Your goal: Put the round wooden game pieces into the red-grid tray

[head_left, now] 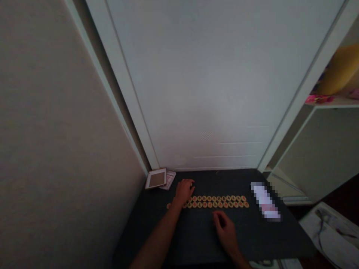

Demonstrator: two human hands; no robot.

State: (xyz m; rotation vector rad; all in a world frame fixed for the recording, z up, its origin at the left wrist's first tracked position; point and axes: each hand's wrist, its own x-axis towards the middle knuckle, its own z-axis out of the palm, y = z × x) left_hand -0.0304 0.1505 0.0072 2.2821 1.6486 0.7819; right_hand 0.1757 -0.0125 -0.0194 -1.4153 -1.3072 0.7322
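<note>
Two long rows of round wooden game pieces with red and dark markings, like Chinese chess pieces, lie side by side across the dark table. My left hand is over the left end of the rows, its wrist hiding some pieces. Its fingers are bent, with a small pale piece just showing between thumb and fingertips. In front of the lower row, my right hand rests curled, thumb and fingers brought together. Nothing shows in it, and it is apart from the pieces.
The dark table stands against a white panelled door, with a wall at left. A white-framed flat item overlaps a card at the back left. A blurred-out bright phone-like object lies right.
</note>
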